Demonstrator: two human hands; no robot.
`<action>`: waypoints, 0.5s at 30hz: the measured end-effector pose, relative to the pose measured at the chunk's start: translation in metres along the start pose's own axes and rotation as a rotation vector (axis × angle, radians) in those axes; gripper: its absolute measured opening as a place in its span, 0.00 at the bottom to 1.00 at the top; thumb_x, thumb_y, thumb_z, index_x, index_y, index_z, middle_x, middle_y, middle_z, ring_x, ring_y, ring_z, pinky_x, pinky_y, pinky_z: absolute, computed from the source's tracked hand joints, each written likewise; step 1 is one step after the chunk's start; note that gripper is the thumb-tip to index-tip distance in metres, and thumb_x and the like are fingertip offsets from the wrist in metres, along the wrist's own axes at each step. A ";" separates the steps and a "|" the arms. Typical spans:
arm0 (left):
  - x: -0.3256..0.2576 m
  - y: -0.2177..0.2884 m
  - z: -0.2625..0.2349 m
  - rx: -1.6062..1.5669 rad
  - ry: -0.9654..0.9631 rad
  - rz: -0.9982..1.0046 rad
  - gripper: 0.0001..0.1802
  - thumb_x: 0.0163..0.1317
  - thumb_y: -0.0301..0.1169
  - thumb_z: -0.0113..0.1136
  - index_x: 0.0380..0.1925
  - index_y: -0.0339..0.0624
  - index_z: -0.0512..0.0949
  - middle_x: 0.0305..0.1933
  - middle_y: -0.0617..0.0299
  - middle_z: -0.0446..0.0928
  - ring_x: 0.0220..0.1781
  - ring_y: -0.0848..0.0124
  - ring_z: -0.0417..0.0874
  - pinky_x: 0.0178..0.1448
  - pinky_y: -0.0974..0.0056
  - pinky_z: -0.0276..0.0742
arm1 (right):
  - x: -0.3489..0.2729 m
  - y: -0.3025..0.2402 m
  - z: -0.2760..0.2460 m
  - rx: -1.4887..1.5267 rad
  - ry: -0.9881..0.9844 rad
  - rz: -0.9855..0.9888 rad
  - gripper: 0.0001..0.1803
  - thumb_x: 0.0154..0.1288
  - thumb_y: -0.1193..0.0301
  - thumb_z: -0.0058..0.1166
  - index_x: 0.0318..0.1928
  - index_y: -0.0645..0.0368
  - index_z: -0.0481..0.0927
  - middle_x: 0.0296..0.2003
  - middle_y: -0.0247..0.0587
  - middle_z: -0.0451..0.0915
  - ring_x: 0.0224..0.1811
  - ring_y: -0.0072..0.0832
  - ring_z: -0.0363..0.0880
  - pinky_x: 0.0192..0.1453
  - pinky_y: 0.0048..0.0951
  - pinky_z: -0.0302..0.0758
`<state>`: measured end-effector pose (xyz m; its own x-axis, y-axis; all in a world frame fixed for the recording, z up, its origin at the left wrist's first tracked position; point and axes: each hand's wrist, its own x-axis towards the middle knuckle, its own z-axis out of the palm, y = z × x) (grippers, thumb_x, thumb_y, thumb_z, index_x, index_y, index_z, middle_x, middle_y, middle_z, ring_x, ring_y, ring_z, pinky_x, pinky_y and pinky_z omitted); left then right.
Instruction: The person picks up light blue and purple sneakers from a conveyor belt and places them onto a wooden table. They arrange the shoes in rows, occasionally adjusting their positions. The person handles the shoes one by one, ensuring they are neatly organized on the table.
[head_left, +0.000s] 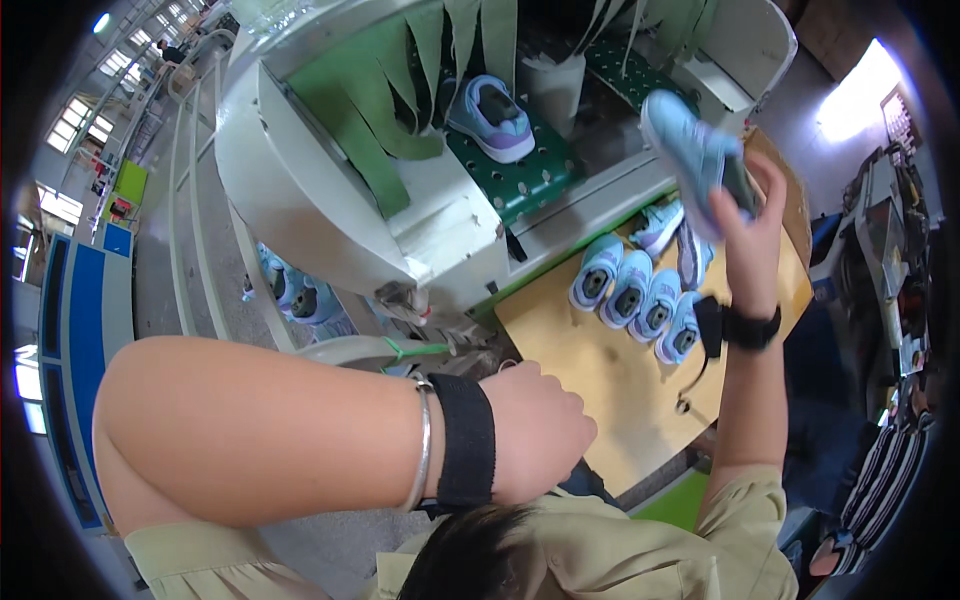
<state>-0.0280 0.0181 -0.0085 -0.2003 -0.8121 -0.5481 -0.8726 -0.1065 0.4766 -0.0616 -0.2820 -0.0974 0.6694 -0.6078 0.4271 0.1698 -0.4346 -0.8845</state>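
Note:
A light blue sneaker with a pale lilac sole is held up by my right hand, the fingers gripping it by the heel and opening. It is slightly blurred, above the right part of a tan board. My left hand is bent across in front of me, closed, its back turned up; its fingertips and anything in them are hidden. On the tan board stand several matching sneakers in a row, with others behind them. One more blue sneaker sits on the machine's green perforated belt.
A white machine housing with hanging green strips rises ahead. More blue sneakers lie lower left, beside metal rails. Blue panels stand far left. At right are dark racks and striped cloth.

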 end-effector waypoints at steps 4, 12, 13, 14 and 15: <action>0.003 0.003 -0.011 -0.012 -0.015 0.002 0.23 0.68 0.44 0.62 0.55 0.39 0.76 0.49 0.54 0.81 0.51 0.55 0.84 0.54 0.53 0.76 | 0.114 0.042 0.042 -0.390 0.094 -0.410 0.34 0.65 0.69 0.65 0.69 0.59 0.68 0.61 0.49 0.78 0.62 0.44 0.80 0.70 0.38 0.72; 0.000 -0.005 -0.009 -0.082 0.080 0.036 0.25 0.70 0.42 0.60 0.59 0.36 0.74 0.47 0.53 0.80 0.49 0.52 0.83 0.53 0.52 0.76 | 0.125 0.166 0.092 -0.574 0.278 -0.335 0.41 0.62 0.73 0.62 0.76 0.42 0.65 0.65 0.55 0.74 0.68 0.54 0.72 0.73 0.48 0.68; 0.000 -0.006 -0.006 -0.090 0.084 0.037 0.25 0.70 0.41 0.60 0.59 0.35 0.74 0.46 0.53 0.80 0.48 0.52 0.83 0.52 0.52 0.75 | 0.098 0.168 0.093 -0.485 0.299 -0.284 0.37 0.63 0.71 0.62 0.73 0.42 0.69 0.65 0.54 0.75 0.67 0.54 0.72 0.72 0.47 0.68; -0.001 -0.005 -0.005 -0.088 0.093 0.037 0.25 0.70 0.41 0.60 0.59 0.34 0.74 0.46 0.52 0.80 0.48 0.52 0.82 0.52 0.52 0.75 | 0.068 0.166 0.093 -0.395 0.327 -0.237 0.33 0.63 0.69 0.63 0.69 0.42 0.74 0.64 0.53 0.75 0.67 0.53 0.72 0.71 0.46 0.68; 0.000 -0.004 -0.008 -0.095 0.048 0.024 0.24 0.70 0.41 0.59 0.58 0.33 0.74 0.46 0.52 0.80 0.48 0.53 0.82 0.52 0.51 0.74 | 0.035 0.168 0.086 -0.500 0.186 -0.058 0.27 0.64 0.65 0.63 0.64 0.44 0.77 0.63 0.52 0.76 0.67 0.52 0.72 0.71 0.48 0.68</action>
<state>-0.0213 0.0141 -0.0052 -0.1970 -0.8415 -0.5031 -0.8214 -0.1385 0.5533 0.0526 -0.3193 -0.2470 0.5223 -0.6611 0.5386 -0.1933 -0.7070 -0.6803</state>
